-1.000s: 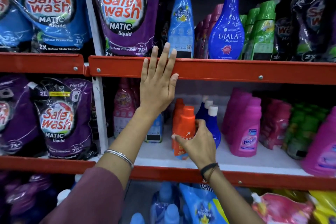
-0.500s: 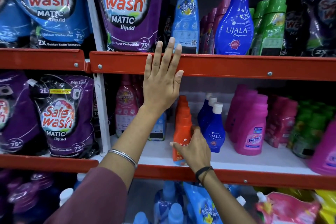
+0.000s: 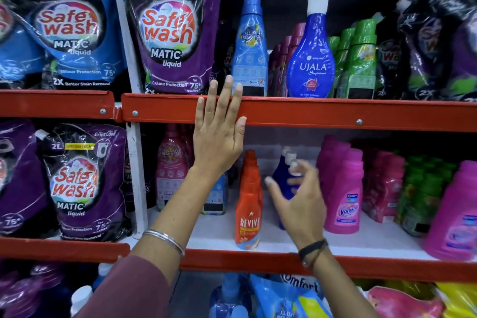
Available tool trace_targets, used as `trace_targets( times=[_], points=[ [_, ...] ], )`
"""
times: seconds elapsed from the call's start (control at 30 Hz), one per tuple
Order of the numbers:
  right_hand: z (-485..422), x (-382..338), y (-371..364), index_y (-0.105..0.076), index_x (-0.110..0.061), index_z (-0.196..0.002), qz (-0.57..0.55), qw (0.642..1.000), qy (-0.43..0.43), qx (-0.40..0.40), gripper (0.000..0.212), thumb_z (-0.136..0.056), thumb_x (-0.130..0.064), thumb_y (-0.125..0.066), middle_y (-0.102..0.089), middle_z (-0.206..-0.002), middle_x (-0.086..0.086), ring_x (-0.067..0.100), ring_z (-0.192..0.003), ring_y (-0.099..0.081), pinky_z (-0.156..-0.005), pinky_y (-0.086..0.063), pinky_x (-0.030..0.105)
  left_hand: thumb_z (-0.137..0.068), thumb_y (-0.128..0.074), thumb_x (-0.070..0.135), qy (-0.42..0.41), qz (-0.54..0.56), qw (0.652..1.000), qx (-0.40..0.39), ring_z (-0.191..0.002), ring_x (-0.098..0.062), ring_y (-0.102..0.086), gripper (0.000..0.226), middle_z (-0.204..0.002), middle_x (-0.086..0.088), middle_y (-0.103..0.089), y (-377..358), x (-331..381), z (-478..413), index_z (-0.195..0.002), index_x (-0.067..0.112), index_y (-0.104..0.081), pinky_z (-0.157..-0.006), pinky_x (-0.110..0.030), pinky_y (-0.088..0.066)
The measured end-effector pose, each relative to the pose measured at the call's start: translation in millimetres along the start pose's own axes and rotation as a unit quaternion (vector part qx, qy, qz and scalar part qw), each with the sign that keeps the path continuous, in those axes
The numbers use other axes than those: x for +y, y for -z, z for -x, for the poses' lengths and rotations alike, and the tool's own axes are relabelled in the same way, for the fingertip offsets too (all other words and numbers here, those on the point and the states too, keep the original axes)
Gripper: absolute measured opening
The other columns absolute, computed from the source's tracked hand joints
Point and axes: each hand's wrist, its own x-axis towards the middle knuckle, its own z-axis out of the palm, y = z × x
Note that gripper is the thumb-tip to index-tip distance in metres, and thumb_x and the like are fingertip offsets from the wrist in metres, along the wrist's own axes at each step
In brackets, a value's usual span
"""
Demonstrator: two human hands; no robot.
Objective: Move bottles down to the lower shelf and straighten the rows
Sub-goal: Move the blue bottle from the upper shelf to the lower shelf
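Observation:
My left hand (image 3: pixel 218 134) lies flat, fingers spread, against the red front rail of the upper shelf (image 3: pixel 309 113). My right hand (image 3: pixel 299 201) hovers open and blurred in front of the small blue Ujala bottles (image 3: pixel 280 173) on the lower shelf (image 3: pixel 361 242), holding nothing. An orange Revive bottle (image 3: pixel 249 204) heads a row just left of that hand. On the upper shelf stand a tall light-blue Comfort bottle (image 3: pixel 249 46) and a large blue Ujala bottle (image 3: pixel 311 57).
Pink Vanish bottles (image 3: pixel 344 193) stand right of my right hand, with red and green bottles (image 3: pixel 420 188) beyond. Safewash pouches (image 3: pixel 170 33) fill the left bays. A white upright post (image 3: pixel 136 175) splits the bays. A pink Comfort bottle (image 3: pixel 171 165) sits behind my left forearm.
My right hand let go of the orange Revive bottle and moved right and up, opening in front of the small blue bottles. My left hand stayed on the rail.

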Motion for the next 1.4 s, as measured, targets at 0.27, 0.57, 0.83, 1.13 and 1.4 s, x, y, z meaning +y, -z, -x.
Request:
trace_targets(
  times=[0.27, 0.57, 0.83, 1.13, 1.4],
  points=[
    [-125.7, -61.1, 50.8, -0.047, -0.009, -0.117, -0.046, 0.978, 0.125, 0.161, 0.051, -0.077, -0.034, -0.067, -0.055, -0.109, 0.007, 0.020, -0.100, -0.054, -0.088, -0.048, 0.037, -0.099, -0.029, 0.036, 0.013, 0.022, 1.000, -0.007, -0.149, -0.021, -0.005, 0.057, -0.160, -0.003, -0.015, -0.4, 40.0, -12.0, -0.152, 0.016, -0.018, -0.119, -0.042, 0.005],
    [-182.5, -93.9, 36.4, -0.040, -0.004, -0.120, 0.222, 0.966, 0.092, 0.096, 0.093, -0.059, -0.067, -0.070, -0.048, -0.121, 0.017, 0.034, -0.111, -0.049, -0.078, -0.048, 0.043, -0.100, -0.027, 0.037, 0.028, -0.020, 0.999, 0.005, -0.149, -0.020, -0.006, 0.055, -0.160, -0.003, -0.019, -17.5, 56.9, -11.6, -0.151, 0.016, -0.023, -0.120, -0.041, -0.002],
    [-177.2, -94.1, 43.8, -0.044, -0.006, -0.114, 0.181, 0.972, 0.098, 0.112, 0.084, -0.059, -0.062, -0.073, -0.052, -0.119, 0.012, 0.031, -0.108, -0.054, -0.071, -0.050, 0.041, -0.101, -0.024, 0.038, 0.019, -0.025, 1.000, 0.006, -0.149, -0.020, -0.003, 0.055, -0.160, -0.003, -0.016, -16.6, 55.5, -11.1, -0.151, 0.016, -0.021, -0.121, -0.041, 0.000],
    [-152.0, -93.3, 76.5, -0.045, -0.010, -0.122, 0.069, 0.965, 0.144, 0.209, 0.089, -0.061, -0.069, -0.069, -0.054, -0.122, 0.008, 0.024, -0.109, -0.056, -0.068, -0.044, 0.029, -0.101, -0.024, 0.038, 0.016, -0.034, 0.999, 0.012, -0.149, -0.020, -0.005, 0.055, -0.160, -0.002, -0.017, -17.4, 55.5, -10.9, -0.151, 0.015, -0.023, -0.120, -0.042, -0.002],
    [-94.5, -64.2, 93.8, -0.048, -0.013, -0.112, 0.081, 0.977, 0.121, 0.153, 0.088, -0.053, -0.075, -0.069, -0.059, -0.110, 0.002, 0.022, -0.099, -0.059, -0.062, -0.040, 0.026, -0.100, -0.024, 0.037, 0.013, -0.031, 0.999, 0.013, -0.148, -0.022, -0.006, 0.056, -0.159, -0.005, -0.019, -16.1, 55.9, -11.1, -0.151, 0.014, -0.022, -0.120, -0.041, 0.004]
  ],
)
